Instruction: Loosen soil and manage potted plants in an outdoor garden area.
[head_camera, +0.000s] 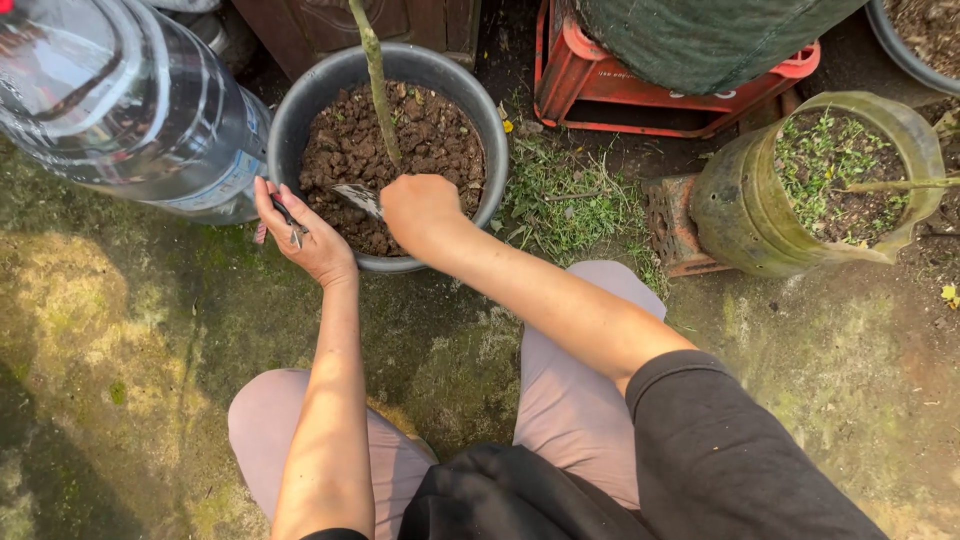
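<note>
Dark crumbly soil (430, 130) fills a round grey plastic pot (290, 125) on the mossy concrete ground (120, 330), just ahead of the person's knees. A thin green sapling stem (377, 80) rises from the middle of the soil. Right hand (420, 212) is clenched over the handle of a small metal trowel (358, 198), blade on the soil near the stem base. Left hand (305, 232) rests on the pot's near rim, fingers curled round a small metal tool (292, 226), probably snips; kind unclear. Judgement: to work the soil well, keep the blade shallow and angled away from the stem so roots are not cut, and brace the pot with the left hand. Large clear plastic water bottle (130, 100) looms at upper left, just beside the pot. Grass patch (565, 195) to the pot's right, red plastic crate (680, 100) behind it. Further right, a cut-open greenish container (740, 215) with soil and weeds lies tilted against a brick (672, 228). Another pot edge (900, 45) at top right.
</note>
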